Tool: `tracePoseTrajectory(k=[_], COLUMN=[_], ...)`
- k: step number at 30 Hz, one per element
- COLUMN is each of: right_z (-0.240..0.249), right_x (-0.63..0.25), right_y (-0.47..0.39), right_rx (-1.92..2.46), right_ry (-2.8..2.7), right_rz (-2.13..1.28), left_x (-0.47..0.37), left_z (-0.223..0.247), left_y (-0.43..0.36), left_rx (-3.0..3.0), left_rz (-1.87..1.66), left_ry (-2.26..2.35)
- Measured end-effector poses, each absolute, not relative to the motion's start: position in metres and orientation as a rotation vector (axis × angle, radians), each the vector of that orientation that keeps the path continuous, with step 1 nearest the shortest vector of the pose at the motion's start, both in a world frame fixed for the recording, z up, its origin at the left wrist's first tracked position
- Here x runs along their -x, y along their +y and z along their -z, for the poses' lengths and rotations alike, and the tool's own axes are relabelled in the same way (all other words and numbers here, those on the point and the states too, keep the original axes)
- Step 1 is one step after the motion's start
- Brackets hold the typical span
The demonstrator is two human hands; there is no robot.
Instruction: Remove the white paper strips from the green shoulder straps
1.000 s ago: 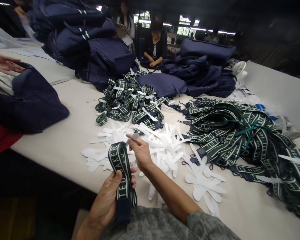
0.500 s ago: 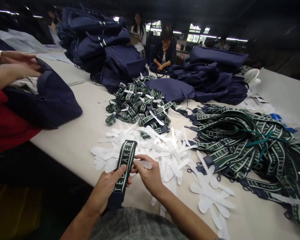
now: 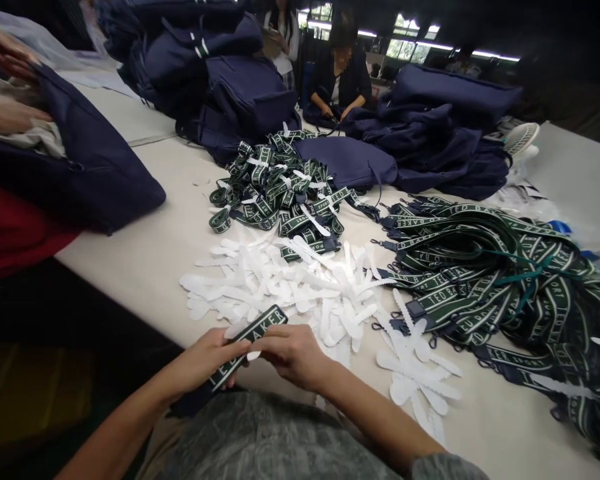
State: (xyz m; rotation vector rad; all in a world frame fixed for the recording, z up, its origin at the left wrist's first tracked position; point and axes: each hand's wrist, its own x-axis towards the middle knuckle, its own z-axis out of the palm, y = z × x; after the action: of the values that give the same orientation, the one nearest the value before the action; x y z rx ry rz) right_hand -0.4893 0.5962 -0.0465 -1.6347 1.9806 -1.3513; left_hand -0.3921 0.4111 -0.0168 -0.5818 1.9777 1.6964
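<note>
In the head view, a dark green strap [image 3: 269,324] with white lettering, folded into a flat bundle, slants across my left hand [image 3: 205,360]. That hand is closed around the lower part of the bundle. My right hand [image 3: 294,353] pinches a white notched strip [image 3: 253,356] against the strap's face. One rounded end of a white strip also shows above my left fingers, at the strap's far edge. My right fingers partly hide the strip. Just beyond both hands lies a loose heap of white notched strips [image 3: 275,273].
Bundled straps [image 3: 285,187] lie behind the strips. A large pile of long straps [image 3: 460,280] with hooks covers the right side. Navy bags [image 3: 250,93] are stacked at the back. On the left, a co-worker in red handles a navy bag [image 3: 100,160]; another person sits opposite.
The strap bundle has tilted from nearly upright to a slant and dropped lower. My right hand has moved from beside the strap to across its face with the white strip.
</note>
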Motion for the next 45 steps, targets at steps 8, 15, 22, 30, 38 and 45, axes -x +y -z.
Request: tracePoseTrajectory(k=[8, 15, 22, 30, 38, 45], right_z=[0.076, 0.076, 0.069, 0.067, 0.075, 0.077], right_x=[0.459, 0.439, 0.433, 0.435, 0.433, 0.427], right_y=[0.608, 0.617, 0.615, 0.609, 0.612, 0.601], right_rx=[1.176, 0.561, 0.663, 0.415, 0.308, 0.101], right_ry=[1.772, 1.786, 2.015, 1.909, 1.659, 1.667], right_rz=[1.5, 1.628, 1.367, 1.305, 1.444, 1.352], left_x=[0.368, 0.348, 0.342, 0.337, 0.33, 0.315], left_z=[0.044, 0.053, 0.051, 0.046, 0.055, 0.07], left_y=[0.433, 0.446, 0.457, 0.459, 0.466, 0.47], left_rx=[0.278, 0.529, 0.84, 0.678, 0.42, -0.017], left_rz=[-1.648, -1.651, -1.888, -1.908, -1.825, -1.31], left_ry=[1.688, 2.177, 2.128, 2.322, 2.762, 3.319])
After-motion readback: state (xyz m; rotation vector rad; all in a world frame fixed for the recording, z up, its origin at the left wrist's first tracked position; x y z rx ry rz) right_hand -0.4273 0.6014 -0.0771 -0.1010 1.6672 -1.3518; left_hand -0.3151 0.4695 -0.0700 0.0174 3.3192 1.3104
